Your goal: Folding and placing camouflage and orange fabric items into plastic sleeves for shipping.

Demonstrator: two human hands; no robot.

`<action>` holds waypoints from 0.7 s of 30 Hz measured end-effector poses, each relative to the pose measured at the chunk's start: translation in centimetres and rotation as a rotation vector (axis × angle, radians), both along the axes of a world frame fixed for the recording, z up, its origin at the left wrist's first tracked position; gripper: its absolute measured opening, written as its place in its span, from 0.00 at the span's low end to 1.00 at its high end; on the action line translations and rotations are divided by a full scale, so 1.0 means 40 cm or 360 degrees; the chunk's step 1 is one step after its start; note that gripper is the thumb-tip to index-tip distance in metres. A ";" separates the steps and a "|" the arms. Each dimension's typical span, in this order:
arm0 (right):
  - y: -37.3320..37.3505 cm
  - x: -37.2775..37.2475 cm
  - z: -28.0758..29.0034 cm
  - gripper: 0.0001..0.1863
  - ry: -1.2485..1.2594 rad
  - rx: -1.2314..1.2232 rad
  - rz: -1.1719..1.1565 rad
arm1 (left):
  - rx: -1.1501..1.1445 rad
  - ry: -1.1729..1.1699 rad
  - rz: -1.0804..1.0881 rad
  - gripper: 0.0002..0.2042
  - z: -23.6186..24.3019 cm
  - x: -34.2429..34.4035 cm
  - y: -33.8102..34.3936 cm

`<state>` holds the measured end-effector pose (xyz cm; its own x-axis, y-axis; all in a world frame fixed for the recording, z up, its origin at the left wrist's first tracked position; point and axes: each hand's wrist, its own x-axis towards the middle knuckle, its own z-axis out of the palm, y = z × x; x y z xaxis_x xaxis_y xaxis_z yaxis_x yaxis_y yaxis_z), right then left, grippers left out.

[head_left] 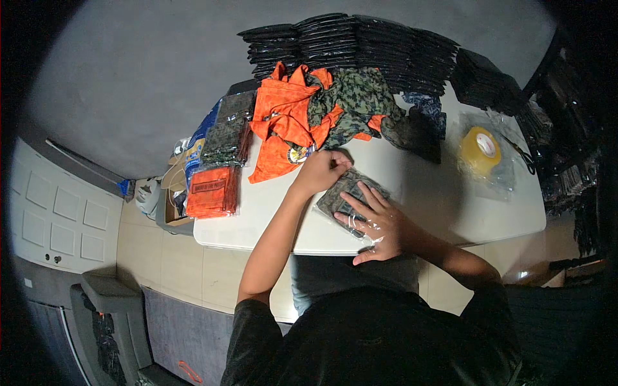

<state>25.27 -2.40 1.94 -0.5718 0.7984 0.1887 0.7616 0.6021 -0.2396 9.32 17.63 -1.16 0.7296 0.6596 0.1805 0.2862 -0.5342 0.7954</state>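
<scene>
A folded camouflage garment in a clear plastic bag (331, 201) lies flat near the table's front edge. My right hand (376, 222) presses on it with fingers spread, and shiny loose plastic shows around the fingers. At the bag's far left corner, my left hand (329, 168) has its fingers curled in a pinch on the plastic edge; the fingertips are partly hidden. Just beyond that hand is a loose heap of orange cloth (283, 109) and green camouflage cloth (360, 96), with a dark cap-like piece (415, 133) at its right.
Bagged camouflage garments (225, 138) and bagged orange garments (212, 192) are stacked at the left. Tall piles of black packages (354, 48) line the back. At right, a yellow tape roll (481, 149) and black-handled scissors (523, 156) rest on clear bags. The white table (257, 222) has a rounded front edge.
</scene>
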 end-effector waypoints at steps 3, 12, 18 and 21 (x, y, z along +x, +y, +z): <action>-0.002 -0.001 0.000 0.53 -0.0015 0.0029 -0.0026 | -0.0084 0.0173 -0.0034 0.13 0.033 0.006 -0.019; -0.012 0.032 -0.078 0.51 0.0313 -0.0293 0.0020 | 0.0952 0.0036 -0.0712 0.18 0.075 0.105 -0.181; 0.002 -0.039 -0.107 0.42 -0.0199 0.0520 -0.0532 | 0.1004 0.0430 -0.0032 0.22 0.042 0.121 -0.401; 0.024 -0.091 -0.166 0.30 0.0429 0.0235 -0.0876 | 0.0853 0.0817 0.0015 0.22 0.094 0.120 -0.435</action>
